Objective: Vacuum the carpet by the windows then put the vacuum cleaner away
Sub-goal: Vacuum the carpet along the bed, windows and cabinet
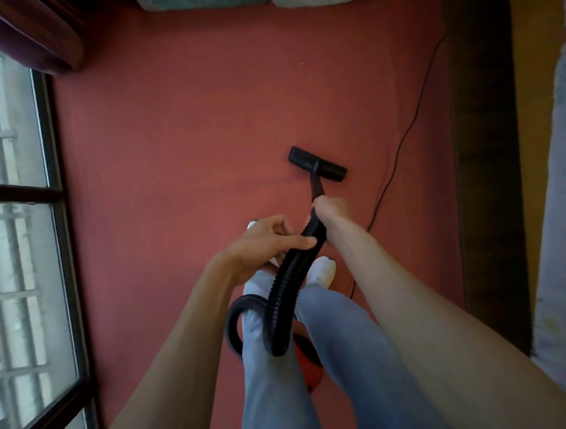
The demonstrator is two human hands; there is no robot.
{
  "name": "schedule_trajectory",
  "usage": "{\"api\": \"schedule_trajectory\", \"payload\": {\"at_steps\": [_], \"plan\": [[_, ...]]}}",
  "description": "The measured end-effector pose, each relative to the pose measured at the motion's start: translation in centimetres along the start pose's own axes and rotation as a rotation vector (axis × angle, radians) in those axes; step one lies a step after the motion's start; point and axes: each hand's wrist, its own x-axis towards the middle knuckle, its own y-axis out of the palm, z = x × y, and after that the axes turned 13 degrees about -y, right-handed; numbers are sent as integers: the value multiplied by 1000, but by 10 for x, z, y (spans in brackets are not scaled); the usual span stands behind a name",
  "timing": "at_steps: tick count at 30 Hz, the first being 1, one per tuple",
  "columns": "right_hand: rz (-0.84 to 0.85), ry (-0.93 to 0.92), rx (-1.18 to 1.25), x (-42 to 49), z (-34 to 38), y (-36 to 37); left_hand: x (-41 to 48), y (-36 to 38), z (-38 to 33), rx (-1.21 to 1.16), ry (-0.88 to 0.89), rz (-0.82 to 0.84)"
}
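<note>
Closest to the camera, two legs (346, 352) in pale blue trousers stand on the carpet (183, 137), and the feet (321, 271) are in white. Between the legs, low down, a bit of the orange vacuum (309, 366) shows; most of it is hidden behind them. The black ribbed hose (280, 294) comes up in front of the left leg, curls out in a loop to the left and then rises between the feet toward the hands. The left hand (266, 240) holds the hose just below its top end: the thumb lies flat along the ribs and the fingers are curled in over it. Just beyond, the right hand (332, 211) is a closed fist, wrapped round the place where the hose meets the short black tube (317, 186). The tube slants down and forward from that fist to the nozzle (317, 163), a flat black bar that lies on the carpet ahead of the feet, a little right of the middle and well apart from the glass. A thin black cord (395, 159) trails over the carpet on the right, passing near the nozzle and running away toward the top right. The carpet is red and fills the middle of the view. Along its left edge stands a dark-framed window (27, 245), with a dark curtain (36, 36) bunched at the far left corner. Along its right edge runs a dark wooden strip (484, 183), and pale cloth (552, 199) hangs at the frame's edge. At the far end, grey cushions (199, 3) touch the carpet.
</note>
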Motion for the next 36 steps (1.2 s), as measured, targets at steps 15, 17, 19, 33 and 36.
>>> {"api": "schedule_trajectory", "payload": {"at_steps": [15, 17, 19, 33, 36], "plan": [[-35, -269, -247, 81, 85, -9, 51, -7, -74, -175, 38, -16], [2, -258, -260, 81, 100, -2, 49, -21, -89, -132, 40, 10], [28, -238, -272, 90, 113, 11, 54, -32, -99, -147, 32, -7], [17, -459, -435, 240, 223, 36, 174, -21, -204, -439, 94, -359], [13, -467, -415, 255, 232, 17, 177, -11, -224, -383, 105, -379]]}}
